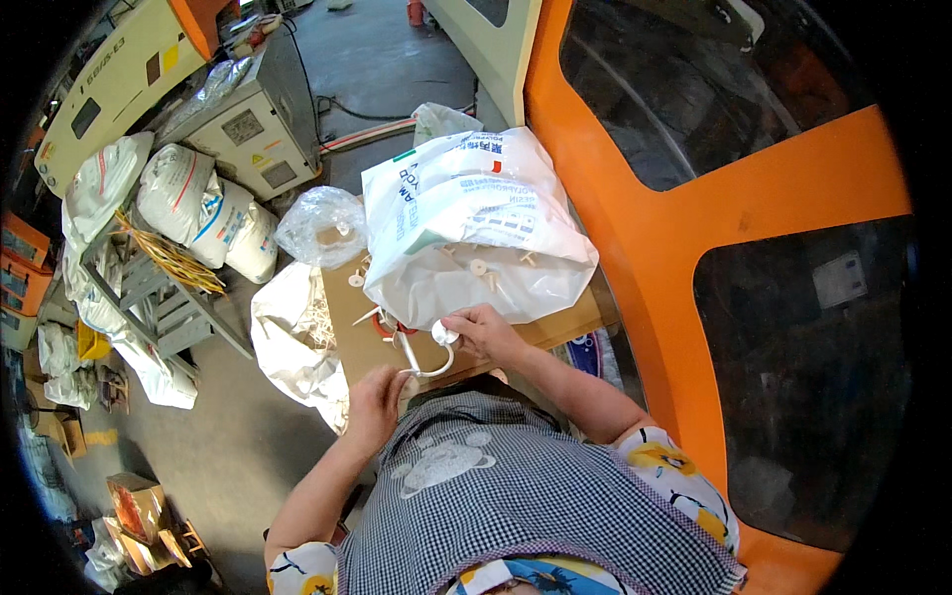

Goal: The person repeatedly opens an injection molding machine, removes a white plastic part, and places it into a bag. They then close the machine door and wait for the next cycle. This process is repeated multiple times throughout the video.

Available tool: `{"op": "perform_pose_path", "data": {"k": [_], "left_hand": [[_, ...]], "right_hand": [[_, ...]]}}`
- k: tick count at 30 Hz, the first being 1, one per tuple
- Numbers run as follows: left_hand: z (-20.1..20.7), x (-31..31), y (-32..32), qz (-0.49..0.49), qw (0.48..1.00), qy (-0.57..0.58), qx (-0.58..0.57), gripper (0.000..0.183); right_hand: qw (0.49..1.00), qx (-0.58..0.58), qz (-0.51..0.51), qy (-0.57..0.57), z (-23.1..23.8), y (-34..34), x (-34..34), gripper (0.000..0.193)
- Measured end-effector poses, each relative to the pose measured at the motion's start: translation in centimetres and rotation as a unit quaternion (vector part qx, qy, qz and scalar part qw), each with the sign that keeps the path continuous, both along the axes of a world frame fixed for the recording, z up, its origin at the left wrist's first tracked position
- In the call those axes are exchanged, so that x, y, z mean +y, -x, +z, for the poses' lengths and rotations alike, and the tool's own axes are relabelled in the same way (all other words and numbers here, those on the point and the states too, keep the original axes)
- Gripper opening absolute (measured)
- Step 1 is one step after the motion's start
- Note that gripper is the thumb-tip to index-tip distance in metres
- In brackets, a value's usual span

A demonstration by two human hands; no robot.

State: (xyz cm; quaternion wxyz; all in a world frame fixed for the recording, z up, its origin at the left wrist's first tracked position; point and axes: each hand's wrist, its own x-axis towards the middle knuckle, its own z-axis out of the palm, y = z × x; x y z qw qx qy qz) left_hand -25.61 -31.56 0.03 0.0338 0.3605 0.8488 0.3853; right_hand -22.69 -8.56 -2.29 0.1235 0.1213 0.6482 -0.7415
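My bench: brown board (349,322). On it: white sack (476,223), red-handled snips (385,325), small white parts (357,280) loose near the sack.

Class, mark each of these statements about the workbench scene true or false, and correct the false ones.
1. Both hands hold one curved white plastic part. True.
2. The large white bag lies on the floor. False: it rests on the brown board.
3. The right hand is at the part's round end. True.
4. The left hand is inside the clear plastic bag. False: it grips the part's lower end.
5. The machine panel on the right is green. False: it is orange.
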Motion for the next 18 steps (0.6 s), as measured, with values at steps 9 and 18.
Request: {"op": "perform_pose_path", "data": {"k": [9,18], "left_hand": [[-0.3,-0.7,1.9,0.110,0.993,-0.049,0.009,0.013],[1.3,0.3,2.1,0.122,0.794,-0.255,-0.538,0.025]], "right_hand": [[0.820,0.020,-0.120,-0.560,-8.7,7.7,6.4,0.032],[0.667,0.575,0.111,-0.461,2.8,2.3,-3.6,0.027]]}}
